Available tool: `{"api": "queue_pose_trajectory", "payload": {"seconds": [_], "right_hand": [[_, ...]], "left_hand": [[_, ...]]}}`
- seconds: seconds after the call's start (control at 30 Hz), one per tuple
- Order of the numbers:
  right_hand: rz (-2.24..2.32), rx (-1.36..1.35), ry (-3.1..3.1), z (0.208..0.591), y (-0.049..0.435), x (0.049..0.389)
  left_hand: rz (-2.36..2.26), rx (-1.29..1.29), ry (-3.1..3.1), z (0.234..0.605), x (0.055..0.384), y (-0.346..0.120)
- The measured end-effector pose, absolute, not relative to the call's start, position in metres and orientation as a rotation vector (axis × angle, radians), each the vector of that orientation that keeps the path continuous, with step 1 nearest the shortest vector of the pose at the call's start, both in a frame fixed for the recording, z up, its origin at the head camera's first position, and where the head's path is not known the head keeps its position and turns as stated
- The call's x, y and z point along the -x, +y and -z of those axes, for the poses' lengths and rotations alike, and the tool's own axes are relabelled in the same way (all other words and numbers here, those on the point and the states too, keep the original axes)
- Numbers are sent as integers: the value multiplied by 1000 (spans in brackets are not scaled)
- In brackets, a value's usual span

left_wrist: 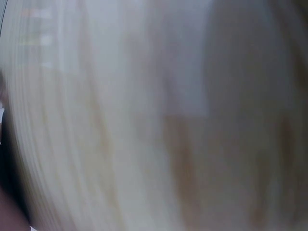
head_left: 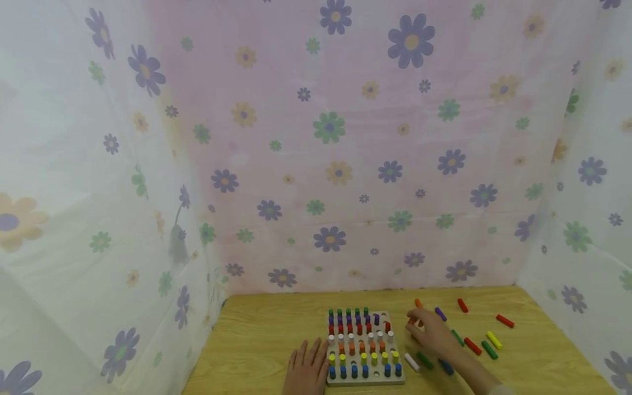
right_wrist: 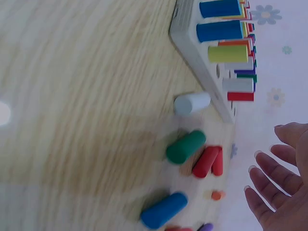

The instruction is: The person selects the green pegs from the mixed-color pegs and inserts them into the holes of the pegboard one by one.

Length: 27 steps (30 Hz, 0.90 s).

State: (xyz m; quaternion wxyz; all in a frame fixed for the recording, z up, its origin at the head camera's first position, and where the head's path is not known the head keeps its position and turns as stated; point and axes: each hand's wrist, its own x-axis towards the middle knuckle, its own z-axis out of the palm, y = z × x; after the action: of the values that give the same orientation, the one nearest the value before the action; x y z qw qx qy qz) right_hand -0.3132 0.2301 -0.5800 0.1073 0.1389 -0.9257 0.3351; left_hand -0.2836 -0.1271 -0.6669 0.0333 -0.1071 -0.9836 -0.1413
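A pale pegboard (head_left: 366, 379) stands on the table with rows of coloured pegs upright in it and several bare holes. My left hand (head_left: 307, 368) rests flat beside the board's left edge, fingers straight. Over the table to the right of the board, my right hand (head_left: 430, 332) hovers with its fingers slightly bent and apart. In the right wrist view, that hand (right_wrist: 284, 180) holds nothing. Below its fingertips in the head view a reddish peg (head_left: 412, 321) shows partly. Nearby lie a white peg (head_left: 412, 362), a green peg (head_left: 424, 360) and a blue peg (head_left: 446, 367).
Farther right lie more loose pegs, among them a yellow peg (head_left: 494, 340), a purple peg (head_left: 440, 314) and an orange peg (head_left: 418, 303). Flowered curtains (head_left: 365, 219) enclose the wooden table (head_left: 261, 329). The left wrist view shows only blurred wood grain.
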Motion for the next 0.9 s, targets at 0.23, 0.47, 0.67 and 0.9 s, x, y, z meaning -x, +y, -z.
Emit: {"api": "queue_pose_trajectory", "payload": {"seconds": [0.23,0.47,0.67,0.9], "right_hand": [[-1028,-376,-2758,580,258,301],[-932,-290,-2762,586,296,292],[-816,-198,-2733,592,330,283],[-755,-54,-2821,606,363,274]], "left_hand": [[404,323,-3007,668,283,-128],[458,351,-3010,665,284,-128],[421,342,-3013,669,287,-127],[376,339,-2992,671,287,-127]]}}
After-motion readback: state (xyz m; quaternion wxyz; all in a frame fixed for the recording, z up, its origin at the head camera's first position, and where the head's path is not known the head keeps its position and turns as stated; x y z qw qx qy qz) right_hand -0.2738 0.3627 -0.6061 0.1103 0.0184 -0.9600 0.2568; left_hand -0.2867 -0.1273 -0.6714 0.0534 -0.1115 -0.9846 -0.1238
